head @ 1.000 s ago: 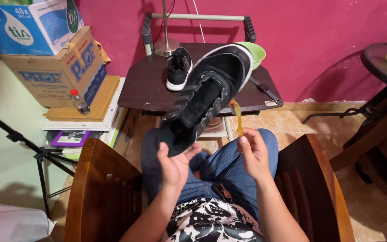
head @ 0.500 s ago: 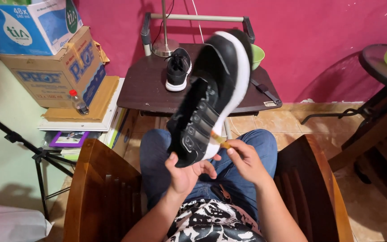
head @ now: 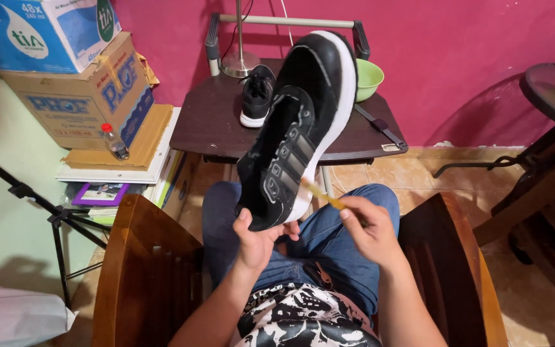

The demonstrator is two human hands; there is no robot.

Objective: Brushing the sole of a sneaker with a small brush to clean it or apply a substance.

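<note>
Black mesh sneaker with white sole and grey side stripes (head: 300, 135), held up over the lap, toe pointing up and away.

Left hand (head: 259, 236) grips the heel end from below, thumb on the upper. Right hand (head: 369, 226) pinches a thin yellow-orange stick (head: 321, 194) between thumb and fingertips; its tip touches the white sole edge near the stripes. Second black sneaker (head: 256, 94) sits on the dark brown wooden table (head: 203, 122), light green plastic bowl (head: 369, 77) behind the raised shoe.
</note>
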